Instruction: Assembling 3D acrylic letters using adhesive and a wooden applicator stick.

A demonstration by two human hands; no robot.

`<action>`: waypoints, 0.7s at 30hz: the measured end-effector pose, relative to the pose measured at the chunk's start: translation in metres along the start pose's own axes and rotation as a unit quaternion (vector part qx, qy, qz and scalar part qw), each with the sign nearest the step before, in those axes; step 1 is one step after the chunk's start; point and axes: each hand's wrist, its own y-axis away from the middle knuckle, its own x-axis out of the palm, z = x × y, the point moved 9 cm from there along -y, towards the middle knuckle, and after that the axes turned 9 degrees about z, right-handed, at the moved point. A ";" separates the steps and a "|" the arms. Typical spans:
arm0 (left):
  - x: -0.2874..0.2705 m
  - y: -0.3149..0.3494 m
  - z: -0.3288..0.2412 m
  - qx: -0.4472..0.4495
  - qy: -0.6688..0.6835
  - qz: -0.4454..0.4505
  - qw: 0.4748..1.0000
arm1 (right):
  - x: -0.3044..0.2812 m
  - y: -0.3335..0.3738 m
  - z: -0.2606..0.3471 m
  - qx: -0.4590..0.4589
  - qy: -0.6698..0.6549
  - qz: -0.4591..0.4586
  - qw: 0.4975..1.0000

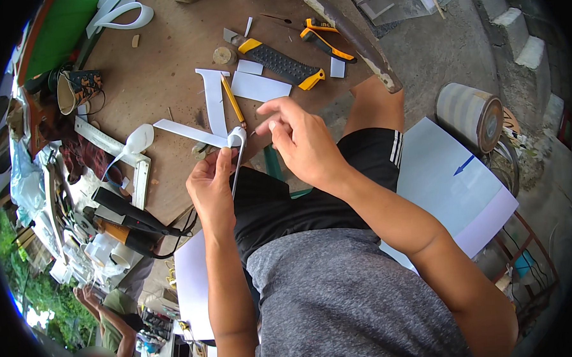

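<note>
In my left hand [213, 182], a bent white strip [236, 142] is pinched between thumb and fingers; its top curls into a small loop. One flat white strip [191, 131] reaches left from beside that loop, and another strip [215, 105] lies just beyond it. My right hand [303, 142] hovers to the right of the curl, fingers bent and apart, with nothing visible held. A yellow pencil [233, 99] rests on the brown table [172, 62] near the curl. Past my right hand are white rectangular pieces [261, 87] and a black-and-yellow utility knife [284, 64].
Yellow-and-black pliers [328, 42] lie at the far right of the table. A metal square [140, 178], a black corded tool [134, 214] and clutter line the left. To my right are a large white sheet [439, 184] and a striped can [465, 116]. Another person [116, 320] is at lower left.
</note>
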 end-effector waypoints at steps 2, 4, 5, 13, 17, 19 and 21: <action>0.002 0.001 -0.002 -0.003 0.014 0.001 1.000 | -0.001 -0.007 0.007 -0.020 0.089 0.009 0.996; 0.001 0.002 -0.001 -0.006 0.015 0.000 1.000 | 0.010 -0.009 0.025 -0.107 0.298 0.013 0.949; 0.001 0.002 0.000 -0.008 0.018 0.000 1.000 | 0.008 -0.011 0.026 -0.106 0.297 0.012 0.949; 0.000 0.002 0.002 -0.012 0.018 -0.007 1.000 | 0.000 -0.014 0.027 -0.106 0.311 0.022 0.944; 0.001 0.003 -0.001 -0.006 0.021 -0.003 1.000 | 0.005 -0.008 0.012 -0.073 0.159 0.036 0.984; 0.002 0.003 -0.002 -0.008 0.020 -0.004 1.000 | 0.017 -0.007 -0.008 0.042 0.039 0.106 0.993; 0.002 0.004 -0.002 -0.010 0.021 -0.005 1.000 | 0.020 -0.007 -0.010 0.048 0.029 0.109 0.992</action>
